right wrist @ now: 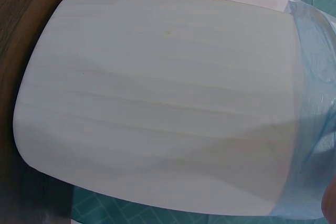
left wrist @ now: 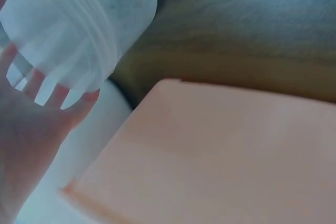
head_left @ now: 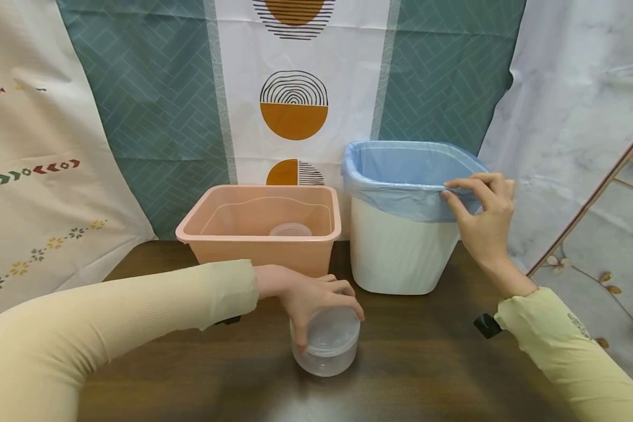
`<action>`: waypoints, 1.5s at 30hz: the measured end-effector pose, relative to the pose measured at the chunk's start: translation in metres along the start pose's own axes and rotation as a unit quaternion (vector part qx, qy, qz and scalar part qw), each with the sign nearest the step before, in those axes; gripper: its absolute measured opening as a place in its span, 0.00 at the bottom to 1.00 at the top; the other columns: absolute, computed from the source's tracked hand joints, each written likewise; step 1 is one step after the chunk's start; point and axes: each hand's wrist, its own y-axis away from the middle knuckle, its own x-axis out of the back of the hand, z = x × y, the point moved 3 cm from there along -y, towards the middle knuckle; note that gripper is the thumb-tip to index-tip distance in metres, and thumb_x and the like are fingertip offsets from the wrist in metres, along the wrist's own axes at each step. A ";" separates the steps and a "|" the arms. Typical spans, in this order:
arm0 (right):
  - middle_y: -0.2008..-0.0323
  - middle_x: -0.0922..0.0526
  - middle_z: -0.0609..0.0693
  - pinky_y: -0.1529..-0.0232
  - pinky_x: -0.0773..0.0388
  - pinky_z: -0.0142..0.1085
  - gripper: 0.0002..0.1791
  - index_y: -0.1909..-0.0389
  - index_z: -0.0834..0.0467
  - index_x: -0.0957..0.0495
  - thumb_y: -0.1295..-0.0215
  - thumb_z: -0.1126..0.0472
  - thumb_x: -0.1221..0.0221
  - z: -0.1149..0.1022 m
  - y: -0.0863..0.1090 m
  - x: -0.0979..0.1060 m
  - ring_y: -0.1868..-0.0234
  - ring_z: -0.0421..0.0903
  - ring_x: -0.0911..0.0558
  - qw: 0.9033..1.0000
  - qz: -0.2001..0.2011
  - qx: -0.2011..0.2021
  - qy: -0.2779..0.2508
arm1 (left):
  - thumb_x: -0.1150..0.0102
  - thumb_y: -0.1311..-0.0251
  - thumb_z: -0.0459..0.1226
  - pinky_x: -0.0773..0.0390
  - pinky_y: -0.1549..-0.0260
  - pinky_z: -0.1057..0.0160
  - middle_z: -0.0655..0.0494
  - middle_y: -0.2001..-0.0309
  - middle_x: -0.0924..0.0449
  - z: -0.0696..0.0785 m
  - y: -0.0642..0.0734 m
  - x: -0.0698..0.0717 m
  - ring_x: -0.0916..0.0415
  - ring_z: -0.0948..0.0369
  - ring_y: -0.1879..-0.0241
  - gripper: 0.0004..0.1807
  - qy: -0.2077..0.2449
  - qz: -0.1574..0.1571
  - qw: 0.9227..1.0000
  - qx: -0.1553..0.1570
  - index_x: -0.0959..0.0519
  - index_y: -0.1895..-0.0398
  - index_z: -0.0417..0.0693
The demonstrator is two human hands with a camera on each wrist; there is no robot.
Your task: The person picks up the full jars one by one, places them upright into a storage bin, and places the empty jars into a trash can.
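My left hand (head_left: 316, 299) reaches over a round clear plastic container (head_left: 324, 364) on the table and grips it from above, thumb on the near side and fingers around the far side. Its translucent lid (head_left: 333, 329) is on. In the left wrist view the fingertips curl at the rim of the container (left wrist: 131, 9). At the right, my right hand (head_left: 487, 217) pinches the folded edge of a blue trash bag (head_left: 406, 202) between thumb and index finger. The bag lines a white trash can (head_left: 398, 258), whose side fills the right wrist view.
A peach plastic basin (head_left: 264, 255) stands at the back, left of the trash can, with another round translucent container (head_left: 290, 230) inside. Both stand on a dark wooden table (head_left: 411, 363). Patterned cloths (head_left: 158, 88) hang behind and at both sides.
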 end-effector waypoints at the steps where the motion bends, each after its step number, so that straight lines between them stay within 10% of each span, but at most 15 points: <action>1: 0.60 0.33 0.22 0.51 0.49 0.29 0.07 0.63 0.62 0.12 0.44 0.67 0.30 0.000 0.000 0.000 0.57 0.27 0.39 1.000 0.000 -0.001 0.000 | 0.18 0.64 0.49 0.35 0.41 0.63 0.58 0.29 0.47 0.001 0.000 0.005 0.45 0.60 0.36 0.58 0.001 0.000 1.000 0.002 0.44 0.28 0.70; 10: 0.64 0.23 0.49 0.51 0.50 0.30 0.08 0.65 0.61 0.12 0.47 0.69 0.29 0.001 0.002 -0.002 0.57 0.27 0.39 1.000 0.002 -0.004 0.000 | 0.20 0.62 0.50 0.32 0.43 0.59 0.57 0.31 0.44 0.010 0.005 0.050 0.43 0.55 0.35 0.56 0.000 -0.001 1.000 0.008 0.44 0.27 0.69; 18: 0.60 0.32 0.25 0.52 0.50 0.30 0.08 0.63 0.62 0.12 0.45 0.68 0.30 0.000 0.001 0.000 0.57 0.28 0.40 1.000 -0.002 -0.009 -0.003 | 0.21 0.58 0.49 0.32 0.38 0.54 0.56 0.28 0.45 0.020 0.015 0.090 0.46 0.54 0.31 0.55 -0.022 -0.023 0.999 0.026 0.44 0.26 0.68; 35: 0.62 0.33 0.26 0.52 0.51 0.28 0.08 0.66 0.70 0.15 0.48 0.76 0.32 -0.028 -0.003 0.002 0.58 0.28 0.41 1.000 0.013 -0.015 -0.015 | 0.24 0.55 0.46 0.34 0.34 0.55 0.60 0.26 0.49 0.022 0.055 0.163 0.50 0.60 0.28 0.53 -0.014 0.025 0.996 0.084 0.45 0.25 0.69; 45: 0.64 0.24 0.56 0.52 0.50 0.29 0.08 0.65 0.63 0.13 0.48 0.70 0.29 0.002 0.000 0.001 0.57 0.27 0.40 1.000 0.005 -0.003 0.001 | 0.27 0.51 0.48 0.31 0.35 0.55 0.61 0.24 0.53 0.018 0.072 0.197 0.53 0.58 0.28 0.52 -0.003 0.004 0.989 0.146 0.48 0.25 0.74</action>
